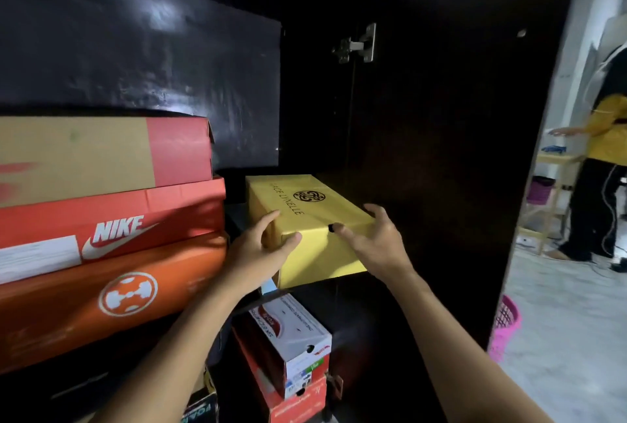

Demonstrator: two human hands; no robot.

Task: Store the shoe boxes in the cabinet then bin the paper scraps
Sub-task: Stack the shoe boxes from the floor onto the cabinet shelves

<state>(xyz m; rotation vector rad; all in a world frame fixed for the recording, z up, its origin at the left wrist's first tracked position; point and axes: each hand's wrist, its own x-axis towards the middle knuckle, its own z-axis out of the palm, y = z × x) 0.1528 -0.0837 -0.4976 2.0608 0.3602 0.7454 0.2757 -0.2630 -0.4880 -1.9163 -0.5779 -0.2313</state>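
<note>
Reaching forward, both hands (261,246) (376,236) clasp the yellow box (305,205)

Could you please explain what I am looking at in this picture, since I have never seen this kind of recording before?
There is no machine here. The single picture comes from a camera worn on a person's head, looking down at their own bare hands. The left hand and right hand have a grip on a yellow shoe box, which sits on a shelf inside a dark cabinet. Left of it, three red and orange shoe boxes are stacked. More boxes sit below. Another person stands in the room beyond.
</note>
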